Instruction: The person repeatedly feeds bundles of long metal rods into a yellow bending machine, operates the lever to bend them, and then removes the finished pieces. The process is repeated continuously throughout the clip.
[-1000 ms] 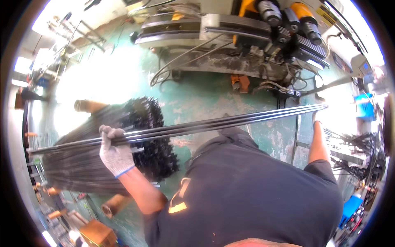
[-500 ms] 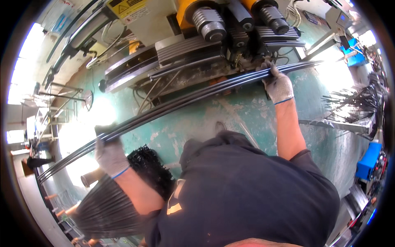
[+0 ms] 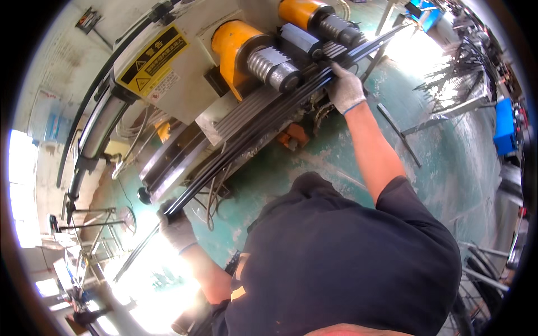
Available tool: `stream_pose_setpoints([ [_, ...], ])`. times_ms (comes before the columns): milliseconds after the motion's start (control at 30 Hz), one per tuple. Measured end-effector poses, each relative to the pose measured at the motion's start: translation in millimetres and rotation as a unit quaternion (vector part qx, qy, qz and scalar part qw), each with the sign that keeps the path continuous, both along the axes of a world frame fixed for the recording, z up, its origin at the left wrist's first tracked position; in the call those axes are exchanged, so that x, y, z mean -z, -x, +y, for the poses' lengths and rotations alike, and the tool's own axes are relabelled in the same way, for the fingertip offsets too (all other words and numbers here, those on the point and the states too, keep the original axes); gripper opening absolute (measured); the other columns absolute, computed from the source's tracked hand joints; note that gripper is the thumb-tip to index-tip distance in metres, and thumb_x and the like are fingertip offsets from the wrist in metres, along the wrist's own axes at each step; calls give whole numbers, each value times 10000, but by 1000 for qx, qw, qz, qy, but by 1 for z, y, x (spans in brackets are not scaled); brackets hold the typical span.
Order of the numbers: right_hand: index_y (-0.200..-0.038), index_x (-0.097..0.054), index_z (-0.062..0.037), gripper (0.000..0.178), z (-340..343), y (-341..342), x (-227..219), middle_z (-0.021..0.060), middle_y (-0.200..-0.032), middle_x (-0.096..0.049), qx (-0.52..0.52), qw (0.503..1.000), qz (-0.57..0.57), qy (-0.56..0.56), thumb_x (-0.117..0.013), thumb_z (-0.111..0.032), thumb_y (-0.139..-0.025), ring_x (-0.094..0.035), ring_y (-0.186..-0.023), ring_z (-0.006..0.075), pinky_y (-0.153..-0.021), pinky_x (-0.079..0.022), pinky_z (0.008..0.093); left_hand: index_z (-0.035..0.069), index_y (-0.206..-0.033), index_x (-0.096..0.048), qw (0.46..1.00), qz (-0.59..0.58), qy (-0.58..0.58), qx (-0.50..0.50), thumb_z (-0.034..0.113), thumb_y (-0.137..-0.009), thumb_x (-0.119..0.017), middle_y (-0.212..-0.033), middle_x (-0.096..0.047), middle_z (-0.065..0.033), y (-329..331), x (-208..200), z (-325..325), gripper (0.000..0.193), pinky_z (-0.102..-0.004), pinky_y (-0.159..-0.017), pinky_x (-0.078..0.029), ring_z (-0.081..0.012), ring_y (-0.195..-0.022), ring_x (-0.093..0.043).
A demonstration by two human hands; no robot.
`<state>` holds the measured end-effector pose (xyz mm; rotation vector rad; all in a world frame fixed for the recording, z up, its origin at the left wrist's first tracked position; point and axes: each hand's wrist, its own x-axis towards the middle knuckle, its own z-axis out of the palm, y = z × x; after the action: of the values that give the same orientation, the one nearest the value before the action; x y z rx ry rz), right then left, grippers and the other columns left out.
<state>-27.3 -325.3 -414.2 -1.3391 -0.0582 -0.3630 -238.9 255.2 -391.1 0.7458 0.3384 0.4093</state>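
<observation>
A bundle of long, thin dark metal rods slants across the view, from the lower left up to the far right. My left hand, in a pale work glove with a blue cuff, is closed round its lower part. Further along the bundle, my right hand wears a matching glove and grips the rods near the machine. The middle stretch lies over or just in front of the machine's ribbed metal bed; I cannot tell whether it touches.
Above the bed stand two orange cylinders with ribbed metal shafts. A yellow warning label is on the machine's panel. At right, a metal rack holds more dark rods, near a blue box. Loose cables hang below the bed.
Both hands have carried the rods up and toward the machine, and the bundle now slants more steeply. The view has shifted, bringing the machine closer to the middle.
</observation>
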Motion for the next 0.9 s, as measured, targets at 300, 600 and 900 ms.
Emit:
stream_pose_setpoints([
  [300,-1255,-654,-33,250,-32,-90,66,94,-1161,-696,139,976,124,-111,-569,-123,-1038,-645,-1065,266,-941,-517,404,-111,-1207,-593,984,81,159,-21,216,-1052,-584,-1220,-639,-237,-86,-7,-77,362,-527,-1166,-428,-359,-1199,-592],
  [600,-1240,-672,6,510,29,-93,-2,209,-1246,-693,279,917,284,-14,-570,-414,-968,-642,-1209,321,-944,-495,375,-61,-1181,-657,987,-33,153,46,304,-1040,-552,-1216,-697,-205,-88,-16,-69,405,-559,-1147,-427,-364,-1226,-614],
  [900,-1169,-708,23,358,46,-100,9,149,-1096,-752,298,914,239,-139,-762,-153,-863,-709,-974,247,-839,-534,394,-116,-1187,-578,996,12,-40,-74,316,-1107,-435,-1204,-621,-245,-83,33,-16,461,-540,-1093,-471,-356,-1170,-598],
])
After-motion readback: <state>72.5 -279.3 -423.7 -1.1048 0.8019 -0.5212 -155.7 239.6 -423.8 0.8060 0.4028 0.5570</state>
